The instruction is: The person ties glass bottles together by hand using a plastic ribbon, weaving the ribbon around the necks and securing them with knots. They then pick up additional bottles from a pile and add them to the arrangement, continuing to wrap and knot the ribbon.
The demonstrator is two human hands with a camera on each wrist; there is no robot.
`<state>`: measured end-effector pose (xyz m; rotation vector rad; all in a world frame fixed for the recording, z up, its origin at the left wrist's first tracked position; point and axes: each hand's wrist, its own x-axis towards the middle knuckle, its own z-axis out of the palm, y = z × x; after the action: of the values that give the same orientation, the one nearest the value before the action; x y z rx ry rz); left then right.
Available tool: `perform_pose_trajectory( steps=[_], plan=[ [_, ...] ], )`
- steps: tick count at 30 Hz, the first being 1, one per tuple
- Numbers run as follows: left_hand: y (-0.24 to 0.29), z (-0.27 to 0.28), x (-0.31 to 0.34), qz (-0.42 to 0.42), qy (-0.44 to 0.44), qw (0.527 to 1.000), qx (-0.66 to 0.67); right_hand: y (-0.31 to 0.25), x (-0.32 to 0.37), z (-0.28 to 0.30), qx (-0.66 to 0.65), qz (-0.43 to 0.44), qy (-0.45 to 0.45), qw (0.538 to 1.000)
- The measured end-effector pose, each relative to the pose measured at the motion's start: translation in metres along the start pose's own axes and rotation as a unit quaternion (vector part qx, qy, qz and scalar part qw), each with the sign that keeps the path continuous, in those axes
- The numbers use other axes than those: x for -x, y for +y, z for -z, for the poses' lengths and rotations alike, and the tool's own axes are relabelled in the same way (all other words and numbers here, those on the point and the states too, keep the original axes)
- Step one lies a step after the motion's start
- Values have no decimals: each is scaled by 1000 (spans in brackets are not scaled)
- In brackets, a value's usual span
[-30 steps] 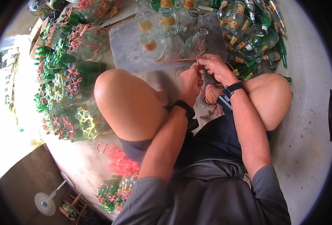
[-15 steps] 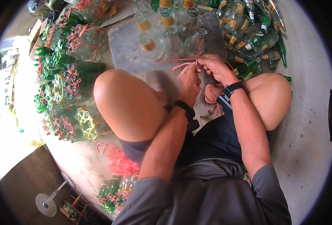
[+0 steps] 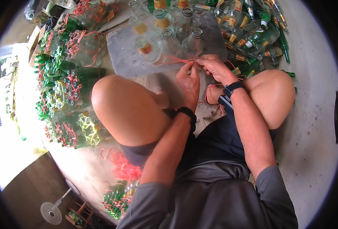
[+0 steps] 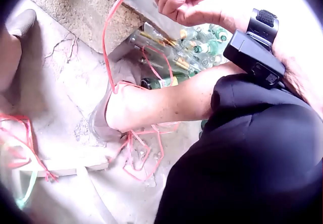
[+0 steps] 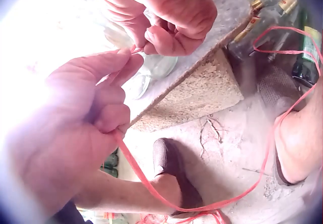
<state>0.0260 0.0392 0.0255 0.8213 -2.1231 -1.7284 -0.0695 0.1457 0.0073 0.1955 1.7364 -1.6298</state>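
Red plastic string (image 3: 181,60) runs in front of clear glass bottles (image 3: 169,45) that stand upright together on a grey stone slab (image 3: 125,63). My left hand (image 3: 188,84) pinches this string between thumb and forefinger, close to the slab's near edge. Right beside it, my right hand (image 3: 214,68) pinches the string too, fingers curled. In the right wrist view, the fingertips of the left hand (image 5: 75,118) and right hand (image 5: 171,17) nearly meet at the string. A long tail of string (image 5: 202,204) drops from the left palm toward the feet.
Loose bottles (image 3: 253,38) lie heaped at the right of the slab. Bundles of green and clear bottles (image 3: 58,84) tied with string line the left side. A red string heap (image 3: 125,166) lies by the left knee (image 3: 119,103). A fan (image 3: 51,213) stands at lower left.
My left hand has turned, its thumb and forefinger now pointing up at the string. A loose string end left of it is drawn in. The right hand keeps its grip; the head view has shifted slightly.
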Motion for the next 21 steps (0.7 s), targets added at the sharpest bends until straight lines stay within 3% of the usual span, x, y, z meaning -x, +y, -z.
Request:
perform_pose_trajectory(
  steps=[4,8,14,20,21],
  plan=[
    [-5,-2,2,-97,28,994,-35,-1,1,1,4,7,-7,1000],
    [0,0,-2,-114,18,992,-56,-4,5,-2,22,19,8,1000],
    [-9,7,-16,-67,-48,997,11,2,-2,1,1,3,-13,1000],
    [-12,10,-26,31,-103,989,101,5,-2,4,-3,2,-27,1000],
    [-11,10,-27,85,-108,984,117,3,0,3,-3,2,-27,1000]
  ],
)
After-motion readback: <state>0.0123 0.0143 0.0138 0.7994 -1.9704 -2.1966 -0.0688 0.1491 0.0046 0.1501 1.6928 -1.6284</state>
